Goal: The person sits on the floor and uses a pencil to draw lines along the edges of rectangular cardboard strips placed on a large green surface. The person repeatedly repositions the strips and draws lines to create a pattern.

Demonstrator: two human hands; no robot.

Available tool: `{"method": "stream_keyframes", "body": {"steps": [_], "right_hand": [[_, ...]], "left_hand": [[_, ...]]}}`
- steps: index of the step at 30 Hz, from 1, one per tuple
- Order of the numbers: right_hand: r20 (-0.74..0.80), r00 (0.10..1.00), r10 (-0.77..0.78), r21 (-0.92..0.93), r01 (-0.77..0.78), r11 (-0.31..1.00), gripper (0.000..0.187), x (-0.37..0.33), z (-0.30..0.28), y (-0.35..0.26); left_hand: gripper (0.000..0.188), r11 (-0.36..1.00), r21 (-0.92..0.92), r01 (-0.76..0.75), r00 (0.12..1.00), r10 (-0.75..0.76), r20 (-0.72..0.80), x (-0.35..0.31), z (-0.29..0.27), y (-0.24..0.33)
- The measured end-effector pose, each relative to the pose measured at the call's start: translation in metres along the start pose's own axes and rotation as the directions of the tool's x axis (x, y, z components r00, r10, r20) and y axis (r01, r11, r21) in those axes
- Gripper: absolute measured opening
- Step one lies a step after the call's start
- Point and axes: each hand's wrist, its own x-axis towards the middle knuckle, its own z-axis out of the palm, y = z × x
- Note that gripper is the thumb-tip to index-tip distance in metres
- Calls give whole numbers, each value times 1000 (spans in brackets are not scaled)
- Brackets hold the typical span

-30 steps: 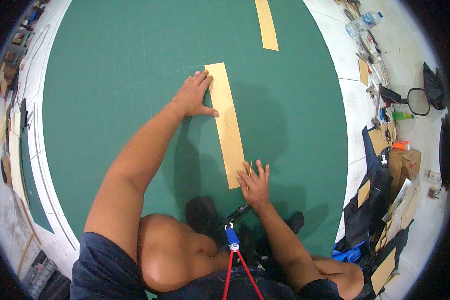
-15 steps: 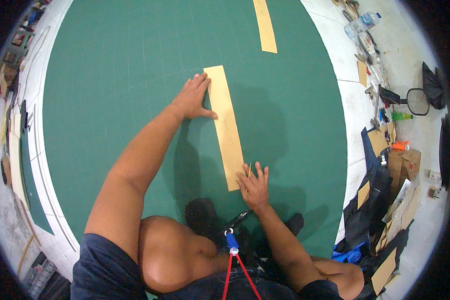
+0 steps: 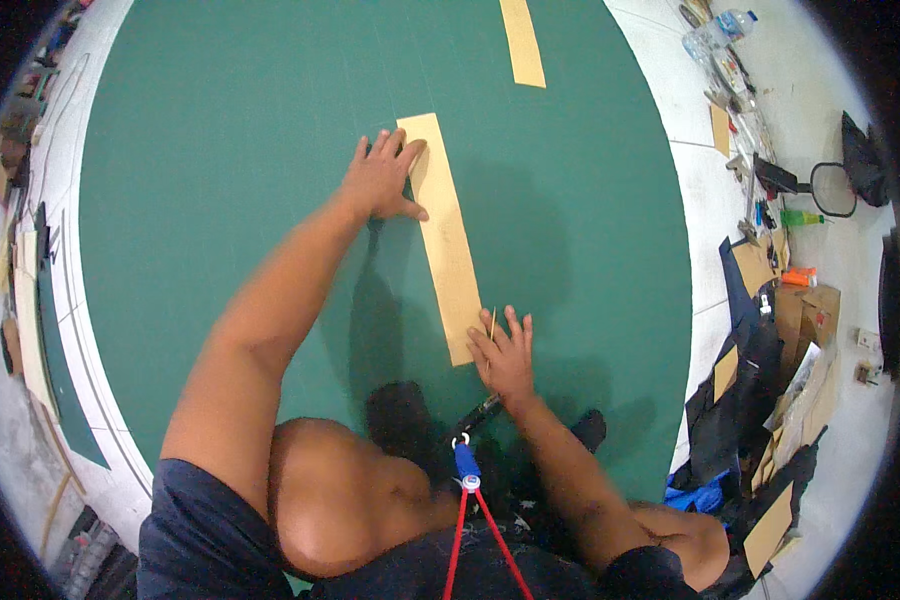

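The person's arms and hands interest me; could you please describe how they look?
Both arms are bare below short, dark navy sleeves. The left hand and right hand wear no gloves; no watch or bracelet shows.

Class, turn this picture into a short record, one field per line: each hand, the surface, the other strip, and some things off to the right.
Left hand: spread, touching the long tan strip along its left edge, toward the far end
Right hand: at the strip's near end, a thin stick between its fingers
Surface: green sheet
Other strip: second tan strip, farther off, untouched
Off to the right: clear bottle, green bottle
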Motion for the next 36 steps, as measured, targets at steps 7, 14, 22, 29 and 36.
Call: {"method": "stream_keyframes", "body": {"steps": [7, 14, 22, 29, 36], "right_hand": [[0, 999, -38, -5, 38, 999, 26, 10, -11, -7], [-6, 999, -45, -12, 45, 999, 27, 6, -11, -5], [29, 999, 31, 27, -32, 999, 26, 18, -18, -7], [-185, 928, 324, 509, -191, 839, 29, 120, -41, 17], [-80, 953, 291, 531, -207, 822, 26, 252, -32, 26]], "left_hand": [[81, 981, 115, -159, 985, 150, 88, 1, 1, 15], [103, 998, -14, -60, 986, 61, 153, -5, -3, 44], [129, 977, 207, -43, 981, 1, 196, -9, 1, 56], [136, 973, 229, 7, 975, -57, 216, -6, -1, 63], [138, 973, 229, 15, 978, -62, 198, -6, 1, 64]]}}
